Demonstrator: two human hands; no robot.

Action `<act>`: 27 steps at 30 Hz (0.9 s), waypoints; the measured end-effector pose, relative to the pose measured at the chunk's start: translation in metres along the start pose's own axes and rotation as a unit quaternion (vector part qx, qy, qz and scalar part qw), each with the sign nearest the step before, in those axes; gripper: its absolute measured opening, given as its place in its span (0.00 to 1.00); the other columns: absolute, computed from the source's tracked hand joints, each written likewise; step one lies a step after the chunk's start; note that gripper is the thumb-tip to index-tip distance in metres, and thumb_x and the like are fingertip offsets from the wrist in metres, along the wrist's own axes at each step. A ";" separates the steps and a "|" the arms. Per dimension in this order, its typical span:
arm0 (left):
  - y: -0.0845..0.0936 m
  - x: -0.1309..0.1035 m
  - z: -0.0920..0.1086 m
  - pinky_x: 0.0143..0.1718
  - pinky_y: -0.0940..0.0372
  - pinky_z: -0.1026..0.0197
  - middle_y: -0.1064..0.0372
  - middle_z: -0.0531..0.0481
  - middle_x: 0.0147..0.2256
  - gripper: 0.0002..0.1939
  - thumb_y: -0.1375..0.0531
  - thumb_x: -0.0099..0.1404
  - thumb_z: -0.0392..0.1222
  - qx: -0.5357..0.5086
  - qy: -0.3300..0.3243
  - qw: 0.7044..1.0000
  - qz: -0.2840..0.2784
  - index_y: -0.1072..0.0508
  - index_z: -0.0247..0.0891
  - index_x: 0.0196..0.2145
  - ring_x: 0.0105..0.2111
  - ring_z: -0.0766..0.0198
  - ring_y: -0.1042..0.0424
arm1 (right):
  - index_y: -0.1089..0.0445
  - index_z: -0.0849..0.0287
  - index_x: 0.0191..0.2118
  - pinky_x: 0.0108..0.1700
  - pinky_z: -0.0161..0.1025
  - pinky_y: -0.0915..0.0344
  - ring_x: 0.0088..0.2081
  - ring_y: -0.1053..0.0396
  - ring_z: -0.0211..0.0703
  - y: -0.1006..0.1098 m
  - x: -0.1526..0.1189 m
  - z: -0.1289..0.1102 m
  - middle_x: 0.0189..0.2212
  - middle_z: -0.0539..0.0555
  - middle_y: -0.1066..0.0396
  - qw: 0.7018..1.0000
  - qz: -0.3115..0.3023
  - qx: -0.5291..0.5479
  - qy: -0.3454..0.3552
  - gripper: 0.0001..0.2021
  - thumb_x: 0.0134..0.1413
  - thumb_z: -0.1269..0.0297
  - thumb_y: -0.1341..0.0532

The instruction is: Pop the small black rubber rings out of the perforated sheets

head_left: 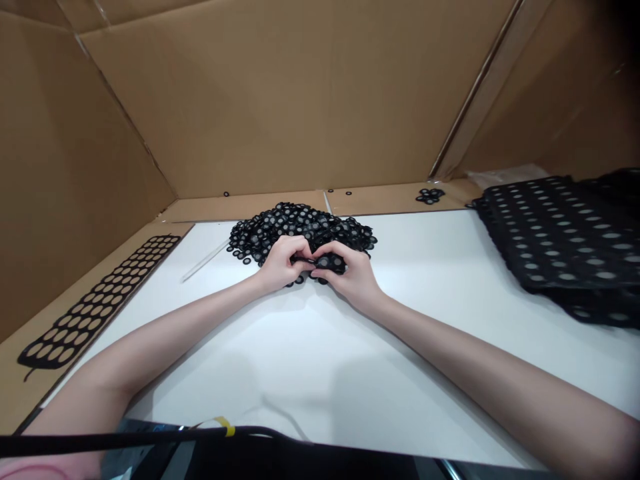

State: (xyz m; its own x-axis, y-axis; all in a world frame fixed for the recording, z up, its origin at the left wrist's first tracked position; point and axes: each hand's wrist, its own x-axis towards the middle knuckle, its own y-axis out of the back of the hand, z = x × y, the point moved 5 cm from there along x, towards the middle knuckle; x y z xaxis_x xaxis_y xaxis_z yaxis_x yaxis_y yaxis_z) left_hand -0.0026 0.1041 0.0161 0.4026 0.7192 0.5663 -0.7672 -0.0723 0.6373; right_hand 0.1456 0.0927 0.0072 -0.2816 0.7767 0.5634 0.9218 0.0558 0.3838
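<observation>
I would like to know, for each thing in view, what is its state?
Left hand: bent, pinching.
Right hand: bent, pinching.
Black piece: between fingertips, partly hidden.
Ring pile: loosely heaped.
Left perforated strip: flat, holes open.
Right perforated sheets: stacked.
Pale stick: lying beside the pile.
Ring cluster: apart from the pile.

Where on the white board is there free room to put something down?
Bare white board shows between the black ring pile and the perforated black sheets, and between the left forearm and right forearm. Crowded: the pile's near side, where left hand and right hand meet.
</observation>
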 end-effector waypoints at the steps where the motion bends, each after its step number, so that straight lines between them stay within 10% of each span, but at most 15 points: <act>1: 0.000 0.000 0.000 0.37 0.44 0.60 0.34 0.55 0.24 0.08 0.36 0.56 0.35 -0.006 0.001 1.000 0.001 0.32 0.35 0.24 0.28 0.66 0.36 | 0.29 0.55 0.35 0.40 0.39 0.34 0.36 0.28 0.44 0.001 0.000 0.000 0.33 0.49 0.24 1.000 0.003 0.003 -0.003 0.08 0.45 0.67 0.33; 14: 0.014 0.003 0.004 0.42 0.38 0.57 0.31 0.48 0.33 0.09 0.33 0.56 0.45 -0.051 -0.043 0.996 0.054 0.23 0.37 0.31 0.37 0.60 0.32 | 0.32 0.54 0.41 0.47 0.41 0.33 0.44 0.28 0.46 0.000 0.000 0.002 0.41 0.51 0.25 1.000 0.010 -0.013 0.026 0.14 0.46 0.68 0.34; 27: 0.004 0.003 -0.017 0.32 0.41 0.62 0.32 0.53 0.23 0.08 0.33 0.51 0.41 -0.194 0.121 0.973 0.028 0.27 0.35 0.21 0.26 0.67 0.36 | 0.32 0.54 0.42 0.38 0.36 0.34 0.35 0.27 0.42 -0.008 -0.004 -0.004 0.37 0.49 0.24 0.994 -0.036 -0.079 0.068 0.13 0.49 0.72 0.36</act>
State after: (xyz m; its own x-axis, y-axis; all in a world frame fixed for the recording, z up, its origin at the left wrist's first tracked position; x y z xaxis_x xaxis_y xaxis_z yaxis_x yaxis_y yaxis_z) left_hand -0.0131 0.1173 0.0119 0.2618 0.8668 0.4243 -0.9339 0.1166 0.3379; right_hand 0.1387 0.0867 0.0050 -0.3884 0.6822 0.6194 0.8474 0.0003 0.5310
